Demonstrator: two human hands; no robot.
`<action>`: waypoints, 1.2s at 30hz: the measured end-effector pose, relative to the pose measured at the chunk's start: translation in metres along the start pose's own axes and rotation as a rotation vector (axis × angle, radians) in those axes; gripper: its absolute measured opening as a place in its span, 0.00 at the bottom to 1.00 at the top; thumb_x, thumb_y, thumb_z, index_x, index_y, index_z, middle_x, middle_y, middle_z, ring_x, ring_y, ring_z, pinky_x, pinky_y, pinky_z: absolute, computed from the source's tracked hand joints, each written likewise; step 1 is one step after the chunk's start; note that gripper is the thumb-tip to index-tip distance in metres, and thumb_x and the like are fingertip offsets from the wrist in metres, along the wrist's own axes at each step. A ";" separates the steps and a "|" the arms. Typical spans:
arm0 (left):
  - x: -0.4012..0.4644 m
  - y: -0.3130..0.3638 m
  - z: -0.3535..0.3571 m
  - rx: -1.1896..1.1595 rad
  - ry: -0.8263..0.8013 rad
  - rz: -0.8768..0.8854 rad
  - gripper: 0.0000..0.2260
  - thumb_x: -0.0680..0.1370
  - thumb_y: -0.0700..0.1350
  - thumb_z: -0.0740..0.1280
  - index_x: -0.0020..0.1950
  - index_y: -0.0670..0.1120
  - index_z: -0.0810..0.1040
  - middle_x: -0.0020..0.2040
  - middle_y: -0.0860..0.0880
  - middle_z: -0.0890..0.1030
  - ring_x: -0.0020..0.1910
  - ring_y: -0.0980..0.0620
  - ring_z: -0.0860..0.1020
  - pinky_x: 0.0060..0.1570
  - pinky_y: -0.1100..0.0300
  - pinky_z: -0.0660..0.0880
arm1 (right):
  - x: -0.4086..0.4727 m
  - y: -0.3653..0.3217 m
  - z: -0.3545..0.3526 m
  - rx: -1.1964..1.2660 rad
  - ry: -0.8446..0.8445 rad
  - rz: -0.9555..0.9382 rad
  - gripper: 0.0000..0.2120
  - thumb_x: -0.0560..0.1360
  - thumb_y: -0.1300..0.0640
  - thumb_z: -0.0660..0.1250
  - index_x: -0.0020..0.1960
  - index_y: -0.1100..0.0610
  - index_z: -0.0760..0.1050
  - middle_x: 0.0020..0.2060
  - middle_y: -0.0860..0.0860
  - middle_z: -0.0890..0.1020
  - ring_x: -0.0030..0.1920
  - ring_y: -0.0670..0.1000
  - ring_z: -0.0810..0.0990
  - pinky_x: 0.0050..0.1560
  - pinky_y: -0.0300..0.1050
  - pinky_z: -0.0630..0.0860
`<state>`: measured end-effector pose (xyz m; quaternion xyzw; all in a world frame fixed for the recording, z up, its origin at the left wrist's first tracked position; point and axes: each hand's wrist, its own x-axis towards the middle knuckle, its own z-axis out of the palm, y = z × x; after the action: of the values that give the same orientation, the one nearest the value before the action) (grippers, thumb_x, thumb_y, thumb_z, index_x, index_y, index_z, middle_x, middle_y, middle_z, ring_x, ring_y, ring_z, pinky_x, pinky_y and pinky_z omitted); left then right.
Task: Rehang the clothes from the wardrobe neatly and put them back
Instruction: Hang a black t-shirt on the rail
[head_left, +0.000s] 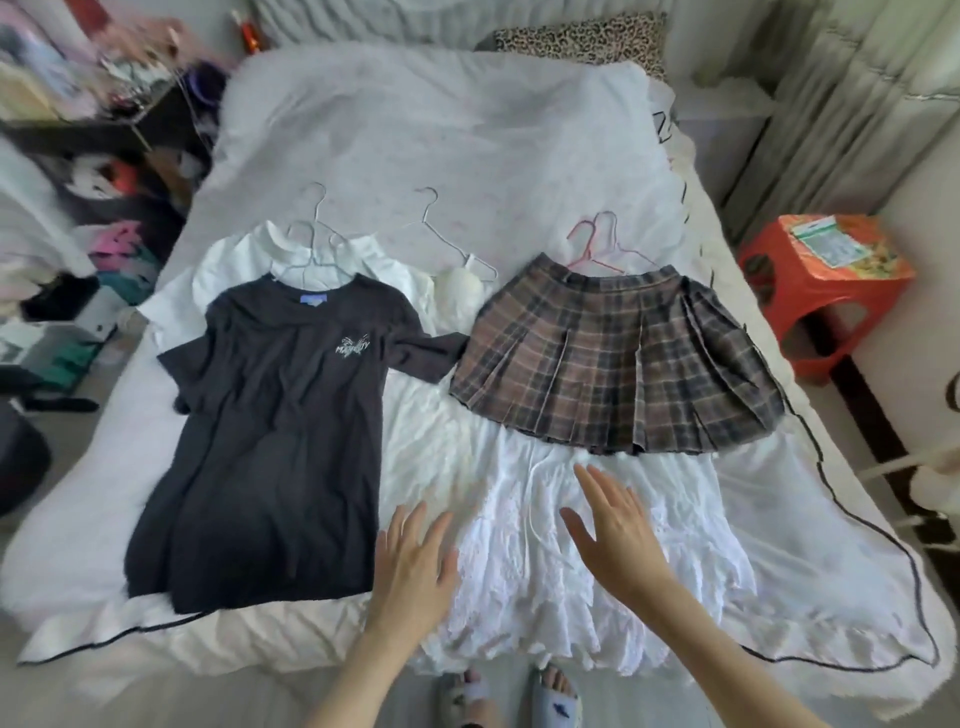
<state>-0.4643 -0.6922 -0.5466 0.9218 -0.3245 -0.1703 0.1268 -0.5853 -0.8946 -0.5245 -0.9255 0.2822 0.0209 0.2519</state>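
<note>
Bed (519, 156) carries hung clothes | left hand (413, 566), right hand (613, 535) flat, fingers spread, holding nothing, over white skirt (524, 582) | step: smoothing | next: likely fit 1 hanger (457, 244).

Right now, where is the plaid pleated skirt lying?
In the head view, the plaid skirt lies flat on the bed's right half, beside the dark T-shirt, overlapping the white lace skirt's top; pink hangers show at its waistband.

Black T-shirt (270, 415): pale chest print with a winged motif, lettering too blurred to read; blue neck label illegible.
</note>
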 end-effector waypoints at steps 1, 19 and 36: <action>0.005 -0.010 0.003 0.021 -0.015 -0.011 0.17 0.76 0.49 0.59 0.61 0.46 0.77 0.63 0.42 0.75 0.63 0.36 0.72 0.55 0.39 0.71 | 0.010 -0.004 0.004 -0.016 -0.008 -0.007 0.38 0.74 0.31 0.39 0.75 0.54 0.53 0.74 0.52 0.60 0.75 0.51 0.55 0.72 0.44 0.44; 0.197 -0.264 -0.029 -0.116 -0.151 -0.185 0.25 0.80 0.49 0.58 0.76 0.48 0.54 0.76 0.44 0.54 0.75 0.43 0.52 0.71 0.47 0.53 | 0.286 -0.179 0.144 -0.089 -0.299 -0.100 0.25 0.80 0.50 0.55 0.75 0.56 0.56 0.73 0.53 0.62 0.73 0.52 0.58 0.73 0.48 0.52; 0.340 -0.366 0.001 -0.228 -0.270 -0.225 0.31 0.79 0.55 0.59 0.74 0.59 0.41 0.76 0.52 0.38 0.75 0.49 0.40 0.69 0.39 0.54 | 0.565 -0.241 0.201 -0.369 -0.048 -0.031 0.22 0.80 0.54 0.56 0.72 0.60 0.59 0.61 0.59 0.70 0.61 0.60 0.68 0.61 0.54 0.64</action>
<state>-0.0127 -0.6332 -0.7526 0.9007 -0.2122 -0.3408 0.1660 0.0383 -0.9159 -0.6927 -0.9594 0.2533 0.0902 0.0850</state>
